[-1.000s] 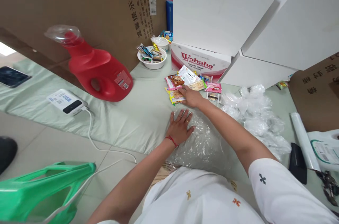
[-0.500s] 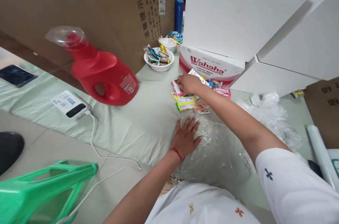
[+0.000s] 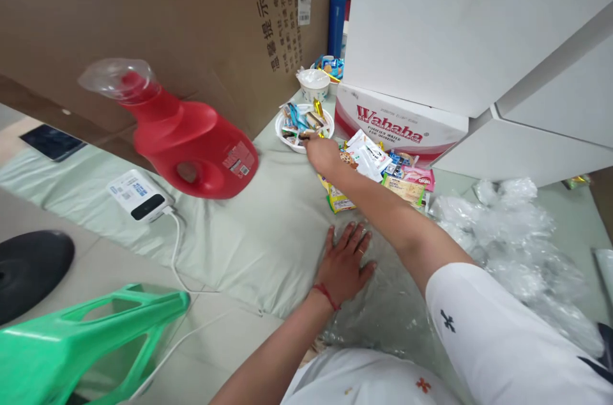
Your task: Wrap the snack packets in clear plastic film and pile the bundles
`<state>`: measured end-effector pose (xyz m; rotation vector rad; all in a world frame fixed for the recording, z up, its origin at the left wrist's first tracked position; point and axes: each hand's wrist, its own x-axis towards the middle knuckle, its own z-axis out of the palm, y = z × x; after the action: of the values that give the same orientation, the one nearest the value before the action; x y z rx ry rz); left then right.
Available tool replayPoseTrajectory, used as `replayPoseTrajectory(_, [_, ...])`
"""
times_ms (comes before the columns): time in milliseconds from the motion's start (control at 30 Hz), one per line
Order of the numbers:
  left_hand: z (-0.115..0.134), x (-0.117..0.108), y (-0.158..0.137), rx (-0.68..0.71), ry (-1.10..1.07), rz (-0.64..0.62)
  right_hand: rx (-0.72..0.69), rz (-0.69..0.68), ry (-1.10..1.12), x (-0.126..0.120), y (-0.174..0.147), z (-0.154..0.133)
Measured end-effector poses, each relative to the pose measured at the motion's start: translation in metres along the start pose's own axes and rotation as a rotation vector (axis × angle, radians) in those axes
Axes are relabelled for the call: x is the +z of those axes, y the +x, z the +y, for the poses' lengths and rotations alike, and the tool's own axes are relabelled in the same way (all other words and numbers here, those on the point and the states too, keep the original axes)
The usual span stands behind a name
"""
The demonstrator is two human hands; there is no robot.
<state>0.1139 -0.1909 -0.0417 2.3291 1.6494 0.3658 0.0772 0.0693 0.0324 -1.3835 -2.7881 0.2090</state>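
My right hand [image 3: 323, 154] reaches to the front rim of a white bowl [image 3: 290, 145], its fingers bent down at the edge. The back of the hand mostly hides the fingertips, and what they hold I cannot make out. Inside the bowl lie small wrapped snacks [image 3: 297, 116]. My left hand [image 3: 343, 264] rests palm down, fingers spread, on a clear plastic sheet [image 3: 387, 296] and the pale green cloth. Under and beside my right forearm is a pile of snack packets: a white packet [image 3: 368, 154], a pink packet [image 3: 420, 177] and yellow ones [image 3: 341, 200].
Behind the packets stands a Wahaha box [image 3: 397, 124]. A red jug [image 3: 196, 143] leans by a brown carton [image 3: 191, 22]. Further left are a white charging device [image 3: 136, 194] with a cable and a green stool [image 3: 96, 335]. Crumpled clear plastic [image 3: 512, 232] lies right.
My right hand has moved left from the packet pile to the bowl's rim, uncovering more packets. My left hand stays flat. The view has shifted slightly.
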Motion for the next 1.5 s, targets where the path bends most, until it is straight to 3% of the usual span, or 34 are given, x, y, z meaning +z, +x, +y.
replayPoseTrajectory(167, [0.0,0.002,0.0,0.012,-0.019,0.017,-0.084,0.011,-0.025,-0.001,-0.071,-0.014])
replayPoseTrajectory(300, [0.001,0.002,0.0,0.008,-0.033,0.019,-0.093,0.103,0.156,-0.006,-0.138,-0.02])
replayPoseTrajectory(433, [0.002,0.002,-0.001,0.012,-0.006,0.028,0.054,0.334,0.67,-0.017,-0.194,-0.003])
replayPoseTrajectory(533, [0.003,0.002,-0.001,0.026,0.046,0.048,0.265,0.483,1.251,-0.022,-0.213,0.035])
replayPoseTrajectory(633, [0.002,0.002,-0.001,0.033,0.069,0.046,0.469,0.492,1.792,-0.026,-0.216,0.081])
replayPoseTrajectory(733, [0.002,0.002,-0.001,0.033,0.076,0.037,0.55,0.495,2.084,-0.038,-0.218,0.11])
replayPoseTrajectory(800, [0.003,0.002,-0.001,0.036,0.085,0.033,0.483,0.54,2.143,-0.053,-0.227,0.118])
replayPoseTrajectory(900, [0.003,0.001,0.0,0.034,0.108,0.025,0.353,0.696,1.994,-0.081,-0.258,0.131])
replayPoseTrajectory(967, [0.003,0.001,0.001,0.029,0.119,0.012,0.374,0.881,1.745,-0.094,-0.293,0.149])
replayPoseTrajectory(1067, [0.003,0.001,0.002,0.027,0.132,-0.014,0.567,1.204,1.147,-0.098,-0.363,0.199])
replayPoseTrajectory(1133, [0.002,0.002,0.004,0.028,0.144,-0.025,0.756,1.343,0.568,-0.093,-0.418,0.239])
replayPoseTrajectory(1200, [0.002,0.003,0.005,0.031,0.155,-0.026,0.948,1.228,0.096,-0.088,-0.472,0.277])
replayPoseTrajectory(1267, [0.002,0.005,0.007,0.037,0.164,-0.016,1.12,0.937,-0.155,-0.083,-0.517,0.308])
replayPoseTrajectory(1333, [0.002,0.006,0.009,0.042,0.171,-0.002,1.225,0.623,-0.251,-0.079,-0.546,0.331])
replayPoseTrajectory(1400, [0.003,0.007,0.01,0.04,0.175,0.006,1.255,0.41,-0.275,-0.073,-0.558,0.348])
replayPoseTrajectory(1500, [0.005,0.006,0.01,0.029,0.187,-0.004,1.237,0.306,-0.26,-0.064,-0.55,0.368])
